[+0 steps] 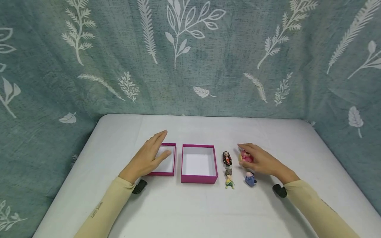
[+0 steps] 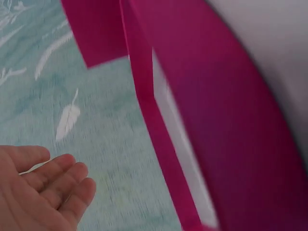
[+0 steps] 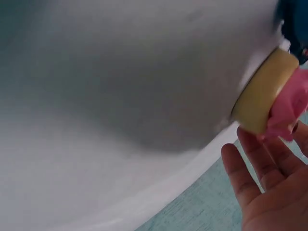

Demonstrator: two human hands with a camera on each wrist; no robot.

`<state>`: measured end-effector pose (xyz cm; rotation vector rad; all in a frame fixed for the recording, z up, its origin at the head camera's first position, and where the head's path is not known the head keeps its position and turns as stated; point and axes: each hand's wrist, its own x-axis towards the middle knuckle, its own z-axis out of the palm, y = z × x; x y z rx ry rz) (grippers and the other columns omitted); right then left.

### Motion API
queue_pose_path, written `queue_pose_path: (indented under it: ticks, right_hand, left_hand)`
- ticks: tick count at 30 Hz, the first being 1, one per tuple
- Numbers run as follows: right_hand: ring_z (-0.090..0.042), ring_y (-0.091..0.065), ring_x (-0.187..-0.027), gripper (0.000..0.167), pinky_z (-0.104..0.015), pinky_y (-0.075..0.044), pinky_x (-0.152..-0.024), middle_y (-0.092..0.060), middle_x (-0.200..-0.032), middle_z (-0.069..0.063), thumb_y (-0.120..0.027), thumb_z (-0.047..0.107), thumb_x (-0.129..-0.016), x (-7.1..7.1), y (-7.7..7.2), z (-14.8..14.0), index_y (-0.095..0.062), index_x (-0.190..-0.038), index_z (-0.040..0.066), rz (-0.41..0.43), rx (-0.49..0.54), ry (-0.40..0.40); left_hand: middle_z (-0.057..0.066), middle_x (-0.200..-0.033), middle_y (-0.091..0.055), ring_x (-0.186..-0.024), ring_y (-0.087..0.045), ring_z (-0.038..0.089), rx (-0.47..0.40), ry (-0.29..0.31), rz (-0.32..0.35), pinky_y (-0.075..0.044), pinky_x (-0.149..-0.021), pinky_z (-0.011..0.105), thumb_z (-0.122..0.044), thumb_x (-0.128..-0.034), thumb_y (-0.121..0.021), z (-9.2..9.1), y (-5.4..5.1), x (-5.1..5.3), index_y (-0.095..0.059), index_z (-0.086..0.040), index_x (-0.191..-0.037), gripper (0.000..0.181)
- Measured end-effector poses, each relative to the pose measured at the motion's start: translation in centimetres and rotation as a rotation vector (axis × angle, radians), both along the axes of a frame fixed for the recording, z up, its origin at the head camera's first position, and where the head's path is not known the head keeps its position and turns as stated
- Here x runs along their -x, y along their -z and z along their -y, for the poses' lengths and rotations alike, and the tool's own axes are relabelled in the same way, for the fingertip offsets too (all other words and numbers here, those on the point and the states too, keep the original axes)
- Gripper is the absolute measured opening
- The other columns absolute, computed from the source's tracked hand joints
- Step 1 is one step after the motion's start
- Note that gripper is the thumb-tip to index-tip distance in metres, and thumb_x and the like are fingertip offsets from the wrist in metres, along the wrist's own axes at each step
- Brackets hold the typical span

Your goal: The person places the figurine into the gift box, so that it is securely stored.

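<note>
In the head view, the left hand (image 1: 146, 158) reaches forward and inward with its palm turned down, four fingers lying close together and the thumb held apart. Beneath those fingers is a shallow magenta tray (image 1: 175, 160); a deeper magenta box (image 1: 199, 179) sits to their right on the white desk (image 1: 193, 211). The right hand (image 1: 263, 160) arches over a pink figurine (image 1: 247, 156), its fingers on the far side and its thumb on the near side (whether they grip it, I cannot tell). Left of these fingers lies a dark-haired doll (image 1: 227, 159), with a mermaid figure (image 1: 229, 178) below it; a blue figurine (image 1: 250, 179) lies just nearer the person than the thumb.

In the left wrist view, the fingers are slightly bent and hold nothing, with magenta walls to their right, apart from them.

In the right wrist view, spread fingers reach up to the pink figurine, whose yellow base (image 3: 269, 91) is just above their tips; the blue figurine is beyond, partly cut off.
</note>
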<state>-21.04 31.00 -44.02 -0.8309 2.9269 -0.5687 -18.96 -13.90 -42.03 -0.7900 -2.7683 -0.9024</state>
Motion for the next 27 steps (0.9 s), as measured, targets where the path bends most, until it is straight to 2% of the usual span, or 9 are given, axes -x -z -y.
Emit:
queue_pose_path:
  ticks: [6,14,21,27]
  right_hand:
    - [-0.036,-0.054,-0.12,0.069,-0.056,-0.045,-0.099,-0.056,-0.132,-0.019,-0.077,0.031,-0.085,-0.4,0.0,-0.7,-0.049,-0.141,0.001,-0.021,-0.016,0.012]
    - [-0.037,-0.056,-0.116,0.073,-0.056,-0.046,-0.097,-0.059,-0.127,-0.021,-0.078,0.029,-0.084,-0.6,0.4,-0.8,-0.047,-0.142,-0.001,-0.025,-0.033,0.028]
    - [-0.036,-0.058,-0.113,0.076,-0.055,-0.048,-0.095,-0.06,-0.123,-0.02,-0.082,0.027,-0.079,-0.8,0.5,-1.0,-0.048,-0.139,-0.004,-0.047,-0.041,0.021]
    - [-0.036,-0.058,-0.114,0.077,-0.055,-0.048,-0.095,-0.059,-0.124,-0.02,-0.083,0.025,-0.079,-0.7,0.4,-0.9,-0.046,-0.139,-0.005,-0.034,-0.046,0.027]
  left_hand:
    - [0.005,-0.163,-0.019,-0.148,-0.024,0.026,0.028,0.053,0.008,-0.024,-0.119,0.051,-0.057,-0.0968,-0.049,-1.8,0.9,-0.5,-0.014,-0.011,-0.158,0.084]
    - [0.001,-0.166,0.0,-0.153,-0.008,0.02,0.047,0.141,0.034,-0.018,-0.121,0.053,-0.069,-0.0859,-0.057,-3.7,2.2,-1.4,0.0,-0.013,-0.158,0.108]
    - [-0.001,-0.166,0.001,-0.153,-0.006,0.016,0.081,0.14,0.068,-0.018,-0.121,0.052,-0.078,-0.0777,-0.059,-4.5,2.8,-1.6,0.001,-0.012,-0.158,0.12]
    - [0.004,-0.166,-0.004,-0.152,-0.011,0.018,0.095,0.144,0.104,-0.021,-0.12,0.052,-0.078,-0.0771,-0.059,-4.6,2.9,-1.7,-0.003,-0.01,-0.158,0.12]
